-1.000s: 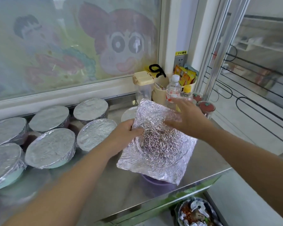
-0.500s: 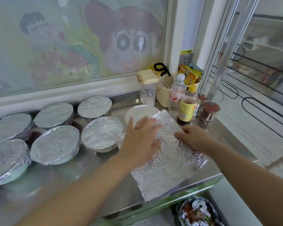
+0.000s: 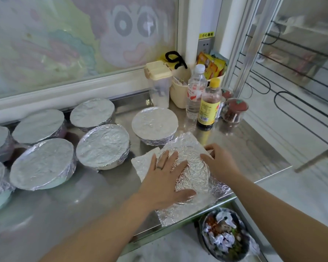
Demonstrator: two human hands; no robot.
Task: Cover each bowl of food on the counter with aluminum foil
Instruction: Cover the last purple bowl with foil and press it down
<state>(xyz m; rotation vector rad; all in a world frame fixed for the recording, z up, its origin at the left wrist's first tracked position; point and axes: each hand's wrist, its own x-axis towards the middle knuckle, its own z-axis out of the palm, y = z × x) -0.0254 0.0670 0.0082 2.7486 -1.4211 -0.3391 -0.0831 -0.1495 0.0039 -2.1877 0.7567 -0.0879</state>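
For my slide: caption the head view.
Left hand presses the foil sheet down; right hand pinches its far edge, beside foil-covered bowls.

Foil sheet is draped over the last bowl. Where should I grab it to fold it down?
Pinch the foil sheet by its loose near corner, coming from the counter's front edge: that flap juts flat beyond the domed middle, which the left hand presses down.

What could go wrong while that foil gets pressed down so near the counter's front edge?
The foil sheet reaches the counter's front edge, right above a bin of scraps; a hard push from the left hand could slide the bowl under it off. Pressing flat on top might also tear the crinkled foil.
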